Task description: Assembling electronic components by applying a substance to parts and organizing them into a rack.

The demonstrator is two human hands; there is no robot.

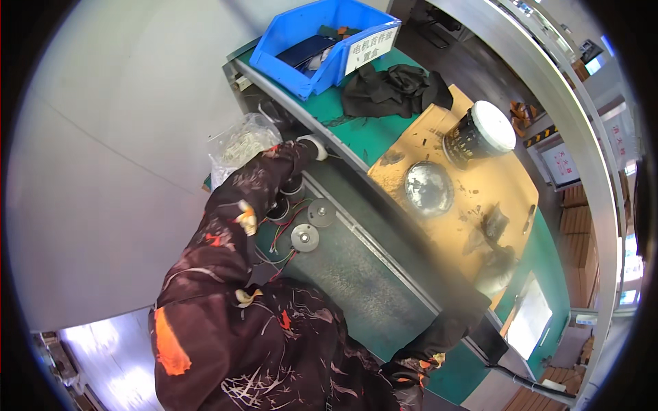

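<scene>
My left arm reaches forward, and my left hand (316, 146), pale and apparently gloved, is beside the raised metal edge of the bench. Its fingers are hidden, so what it touches does not show. Below that sleeve sit two small round motors (305, 238) with silver faces and coloured wires. Dark cylindrical motors (278, 208) stand partly behind the sleeve. Over at the right, my right hand (496, 268) is greyish and smeared by motion above the brown cardboard (406, 145). Just beyond it is a dark crumpled piece (495, 222); contact cannot be made out.
A blue bin (284, 65) stands at the back beside a black cloth (394, 89). The cardboard carries a white-lidded black bucket (493, 127) and a round dish with grey residue (428, 188). A clear plastic bag (240, 145) lies left of my left arm. White paper (529, 315) lies right.
</scene>
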